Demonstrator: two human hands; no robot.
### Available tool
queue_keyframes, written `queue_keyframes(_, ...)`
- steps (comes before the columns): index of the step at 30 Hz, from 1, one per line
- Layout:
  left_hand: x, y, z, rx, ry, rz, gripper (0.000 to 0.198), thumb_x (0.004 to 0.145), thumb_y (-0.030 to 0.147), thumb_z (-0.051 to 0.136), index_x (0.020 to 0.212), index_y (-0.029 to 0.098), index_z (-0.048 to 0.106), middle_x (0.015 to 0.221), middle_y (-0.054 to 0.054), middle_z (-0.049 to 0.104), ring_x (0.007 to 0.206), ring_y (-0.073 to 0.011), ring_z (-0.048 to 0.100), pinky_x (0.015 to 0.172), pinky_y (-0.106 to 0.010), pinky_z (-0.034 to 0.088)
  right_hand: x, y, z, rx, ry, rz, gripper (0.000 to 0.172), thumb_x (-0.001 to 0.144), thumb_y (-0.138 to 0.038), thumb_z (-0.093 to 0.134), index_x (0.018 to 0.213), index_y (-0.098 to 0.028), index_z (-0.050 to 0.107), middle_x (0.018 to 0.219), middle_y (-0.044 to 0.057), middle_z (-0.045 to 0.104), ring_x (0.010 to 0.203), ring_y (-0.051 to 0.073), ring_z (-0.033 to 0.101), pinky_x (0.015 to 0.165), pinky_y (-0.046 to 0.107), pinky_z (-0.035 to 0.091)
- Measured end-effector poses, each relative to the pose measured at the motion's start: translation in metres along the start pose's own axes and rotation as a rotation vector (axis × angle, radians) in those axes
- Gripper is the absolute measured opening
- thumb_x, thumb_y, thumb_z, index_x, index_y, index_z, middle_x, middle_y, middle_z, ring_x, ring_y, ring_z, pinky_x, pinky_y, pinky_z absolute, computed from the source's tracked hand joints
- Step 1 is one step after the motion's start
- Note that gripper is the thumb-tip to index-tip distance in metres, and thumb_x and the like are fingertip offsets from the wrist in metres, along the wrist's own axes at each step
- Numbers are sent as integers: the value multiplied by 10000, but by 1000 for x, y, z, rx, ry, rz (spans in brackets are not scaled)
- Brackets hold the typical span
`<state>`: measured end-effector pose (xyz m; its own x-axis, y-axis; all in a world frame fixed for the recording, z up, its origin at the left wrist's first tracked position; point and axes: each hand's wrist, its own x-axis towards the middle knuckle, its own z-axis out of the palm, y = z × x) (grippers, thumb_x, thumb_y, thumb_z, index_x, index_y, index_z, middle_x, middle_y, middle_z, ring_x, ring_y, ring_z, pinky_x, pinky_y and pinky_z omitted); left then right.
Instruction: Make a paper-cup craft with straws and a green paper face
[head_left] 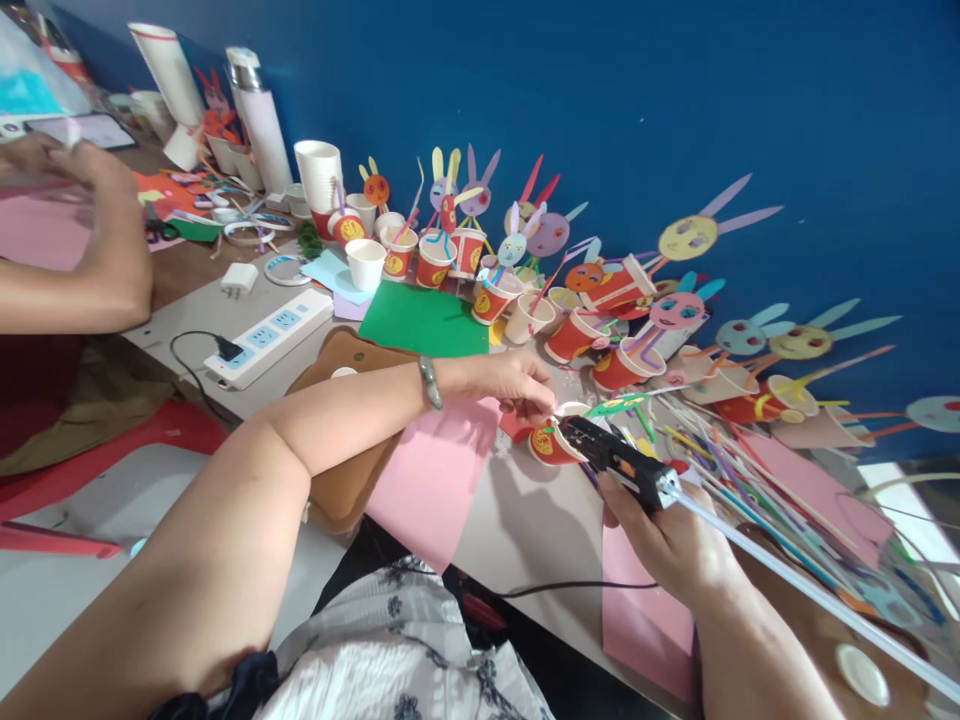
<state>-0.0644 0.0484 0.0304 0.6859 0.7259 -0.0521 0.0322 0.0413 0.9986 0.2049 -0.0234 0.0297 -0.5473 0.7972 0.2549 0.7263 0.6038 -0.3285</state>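
Observation:
My right hand is wrapped round a black glue gun, with a long whitish glue stick coming out of its rear. The gun's nozzle is at the rim of a red and white paper cup. My left hand is at the cup's left rim with its fingers pinched together; what they hold is too small to name. A green decorated paper strip extends to the right from the cup's top. Pink paper sheets lie on the table near the cup.
Several cups with paper rabbit figures stand along the blue wall. A green sheet, a white power strip and a brown pouch lie to the left. Coloured strips are at right. Another person's arm is at far left.

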Motion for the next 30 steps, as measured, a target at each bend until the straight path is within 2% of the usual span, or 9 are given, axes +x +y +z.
queue_keyframes(5, 0, 0, 0, 5, 6, -12, 179, 767, 191, 644, 601, 128, 617, 571, -15, 620, 509, -75, 540, 483, -190, 323, 2, -2, 1, -17, 13, 5, 399, 1002, -464, 452, 719, -229, 610, 556, 28, 615, 522, 193, 590, 520, 330, 423)
queue_keyframes(12, 0, 0, -2, -7, 2, 17, 166, 767, 192, 647, 616, 126, 635, 585, -13, 636, 508, -66, 533, 508, -210, 336, 3, -16, -7, 44, -31, -10, 274, 980, -412, 495, 782, -234, 559, 612, 15, 619, 505, 171, 581, 492, 295, 419)
queue_keyframes(14, -1, 0, -3, -18, 16, 2, 156, 772, 186, 647, 628, 124, 645, 593, -17, 645, 518, -66, 542, 514, -208, 334, 1, -19, -8, 92, -110, -60, 207, 973, -385, 513, 840, -232, 554, 646, 7, 622, 521, 158, 583, 492, 276, 424)
queue_keyframes(17, -2, 0, -3, -32, 36, -26, 141, 781, 205, 669, 665, 126, 667, 607, -17, 648, 534, -72, 557, 522, -205, 342, 0, -25, -6, 120, -320, -155, 100, 955, -321, 540, 969, -229, 576, 787, 25, 675, 635, 160, 634, 562, 267, 458)
queue_keyframes(20, -2, 0, -3, -28, 60, -39, 162, 787, 237, 702, 671, 131, 663, 608, -17, 645, 542, -73, 560, 524, -199, 346, 2, -33, 3, 68, -436, -209, 106, 916, -256, 552, 1010, -217, 583, 836, 40, 685, 695, 178, 636, 618, 290, 463)
queue_keyframes(23, -3, 2, -3, -25, 81, -40, 198, 789, 265, 725, 666, 130, 650, 603, -18, 640, 537, -66, 551, 520, -195, 330, 3, -39, 18, -8, -436, -232, 139, 878, -223, 592, 1013, -194, 595, 849, 60, 687, 732, 201, 628, 645, 308, 454)
queue_keyframes(26, -4, 4, -2, -42, 100, -35, 208, 774, 255, 740, 651, 129, 630, 594, -9, 628, 522, -55, 533, 523, -195, 338, 4, -41, 32, -48, -419, -264, 103, 884, -183, 602, 987, -181, 607, 891, 77, 691, 784, 206, 626, 690, 315, 451)
queue_keyframes(30, -4, 4, -2, -56, 75, -31, 215, 769, 250, 747, 645, 129, 619, 585, -5, 624, 505, -49, 513, 507, -190, 330, 5, -40, 43, -94, -439, -317, 132, 872, -163, 650, 999, -175, 616, 938, 85, 681, 851, 236, 631, 740, 349, 459)
